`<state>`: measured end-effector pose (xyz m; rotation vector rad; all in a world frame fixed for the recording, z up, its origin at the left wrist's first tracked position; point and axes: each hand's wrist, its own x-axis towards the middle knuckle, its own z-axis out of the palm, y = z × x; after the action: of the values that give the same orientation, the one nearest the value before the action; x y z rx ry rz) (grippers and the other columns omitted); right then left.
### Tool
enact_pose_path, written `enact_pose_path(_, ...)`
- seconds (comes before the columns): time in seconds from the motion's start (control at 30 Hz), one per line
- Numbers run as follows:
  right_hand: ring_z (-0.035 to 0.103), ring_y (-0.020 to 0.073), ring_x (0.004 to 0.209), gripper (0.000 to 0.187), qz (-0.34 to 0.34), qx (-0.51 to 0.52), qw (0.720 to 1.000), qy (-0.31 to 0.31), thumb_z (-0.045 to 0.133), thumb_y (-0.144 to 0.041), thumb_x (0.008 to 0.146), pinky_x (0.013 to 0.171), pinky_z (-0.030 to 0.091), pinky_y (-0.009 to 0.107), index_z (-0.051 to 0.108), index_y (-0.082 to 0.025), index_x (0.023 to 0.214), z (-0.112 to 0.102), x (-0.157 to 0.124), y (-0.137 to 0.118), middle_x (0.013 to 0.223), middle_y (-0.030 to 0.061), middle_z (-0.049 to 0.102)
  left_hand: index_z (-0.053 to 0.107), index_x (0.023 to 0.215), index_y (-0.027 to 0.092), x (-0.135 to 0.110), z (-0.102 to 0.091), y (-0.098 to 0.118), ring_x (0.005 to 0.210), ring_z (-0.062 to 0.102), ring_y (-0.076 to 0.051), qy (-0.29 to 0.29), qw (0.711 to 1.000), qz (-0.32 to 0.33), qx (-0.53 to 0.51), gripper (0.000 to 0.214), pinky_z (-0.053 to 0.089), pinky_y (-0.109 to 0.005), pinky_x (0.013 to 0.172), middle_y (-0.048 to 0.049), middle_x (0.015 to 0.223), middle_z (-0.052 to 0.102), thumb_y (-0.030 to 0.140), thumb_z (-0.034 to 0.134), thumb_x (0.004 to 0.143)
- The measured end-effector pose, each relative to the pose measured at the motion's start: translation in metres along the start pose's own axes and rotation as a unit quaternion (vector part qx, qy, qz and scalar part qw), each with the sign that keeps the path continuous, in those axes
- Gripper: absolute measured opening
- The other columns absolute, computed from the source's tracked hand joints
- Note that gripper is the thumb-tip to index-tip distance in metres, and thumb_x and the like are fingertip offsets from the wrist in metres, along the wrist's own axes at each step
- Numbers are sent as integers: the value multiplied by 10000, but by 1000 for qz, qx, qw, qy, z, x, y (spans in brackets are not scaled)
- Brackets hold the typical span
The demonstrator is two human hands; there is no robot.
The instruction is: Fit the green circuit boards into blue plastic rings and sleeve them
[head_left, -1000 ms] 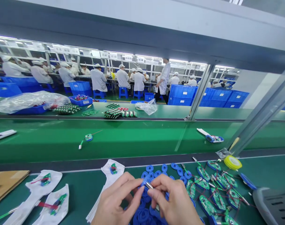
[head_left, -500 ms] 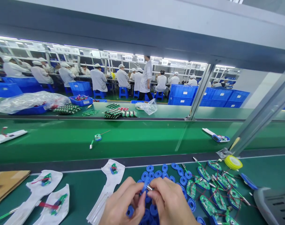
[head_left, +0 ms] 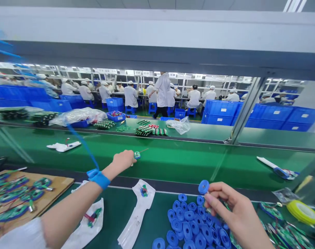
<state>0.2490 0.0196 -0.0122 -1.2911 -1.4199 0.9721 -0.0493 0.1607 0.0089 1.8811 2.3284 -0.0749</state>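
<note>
One blue ring [head_left: 203, 186] is pinched by the right hand [head_left: 236, 212], its thumb and fingertips pressed together on the rim, at lower right of view. Many matching rings [head_left: 188, 221] lie heaped on the bench [head_left: 116, 207] at 7 o'clock from it. Left hand [head_left: 122, 160], at 9 o'clock, extends over the green conveyor belt [head_left: 185, 162], fingers loosely curled, just beside a small green circuit board [head_left: 137, 155]; contact cannot be told. A blue wrist strap [head_left: 99, 180] circles that wrist, its cord [head_left: 82, 147] rising toward 11 o'clock. Boards [head_left: 12, 212] lie on a cardboard sheet [head_left: 61, 183] at 8 o'clock; a yellow tape roll [head_left: 304, 212] sits at 3 o'clock. Blue crates [head_left: 221, 109] and seated workers in white [head_left: 131, 97] occupy the far side, at 11 o'clock.
</note>
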Motion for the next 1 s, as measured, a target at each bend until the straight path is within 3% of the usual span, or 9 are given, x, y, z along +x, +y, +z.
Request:
enact_pose_path(0.13, 509, 113, 507, 233, 9, 7, 1000, 13, 606, -423, 723, 512, 431, 201, 571, -201, 779, -1, 0, 1, 586, -18, 610, 532, 1083, 154, 24, 31, 0, 896, 592, -197, -46, 996, -24, -73, 272, 509, -394, 752, -67, 1082, 576, 297, 542, 852)
enact_pose_path(0.2, 507, 115, 501, 239, 14, 2, 1000, 16, 613, -426, 713, 508, 434, 207, 574, -198, 775, -2, 0, 1, 588, -14, 611, 533, 1074, 150, 26, 36, 3, 853, 603, -182, -63, 991, -19, -117, 259, 519, -371, 719, -62, 1047, 588, 295, 532, 859)
enact_pose_path(0.3, 510, 120, 507, 249, 13, 6, 1000, 16, 609, -429, 717, 490, 433, 217, 578, -189, 776, -5, 1, -2, 601, -2, 614, 557, 1006, 137, 20, 22, 10, 748, 610, -149, -89, 979, 22, -182, 221, 524, -323, 648, -40, 939, 612, 303, 523, 864)
enact_pose_path(0.43, 519, 118, 515, 218, -13, 24, 999, 29, 612, -381, 742, 489, 439, 223, 580, -172, 796, -20, 3, -17, 595, 8, 622, 579, 827, 128, -8, -11, 28, 577, 566, -105, -117, 945, 147, -269, 230, 479, -252, 538, 18, 696, 588, 346, 514, 860)
enact_pose_path(0.57, 547, 128, 511, 188, -80, 27, 990, 113, 637, -332, 740, 485, 460, 247, 591, -161, 804, -52, 2, -37, 613, 26, 637, 583, 690, 140, -50, -19, 68, 427, 507, -82, -202, 886, 254, -331, 242, 378, -179, 415, 53, 476, 526, 363, 568, 781)
enact_pose_path(0.67, 560, 126, 502, 151, -139, 29, 972, 189, 670, -286, 719, 483, 474, 243, 599, -173, 789, -77, -4, -47, 605, 15, 637, 607, 700, 140, -80, 2, 111, 377, 494, -82, -271, 841, 308, -354, 213, 369, -170, 385, 57, 427, 512, 341, 559, 753)
enact_pose_path(0.8, 557, 124, 472, 147, -153, 18, 956, 251, 699, -263, 687, 450, 470, 228, 612, -180, 771, -96, -15, -50, 573, 9, 632, 625, 756, 135, -119, 40, 173, 396, 532, -96, -329, 790, 358, -374, 176, 399, -174, 377, 57, 465, 507, 277, 520, 759)
enact_pose_path(0.9, 557, 129, 476, 163, -149, 1, 953, 265, 702, -284, 679, 453, 480, 234, 614, -178, 765, -101, -18, -48, 578, 13, 628, 620, 947, 140, -142, 57, 203, 467, 599, -111, -342, 774, 380, -374, 226, 462, -194, 423, 20, 634, 609, 220, 542, 751)
enact_pose_path(1.0, 565, 138, 485, 192, -143, -17, 952, 271, 707, -321, 667, 433, 476, 230, 616, -181, 762, -100, -19, -45, 592, 24, 632, 583, 1082, 216, -142, 53, 200, 576, 651, -130, -298, 801, 388, -346, 350, 507, -220, 529, 1, 827, 680, 195, 598, 733)
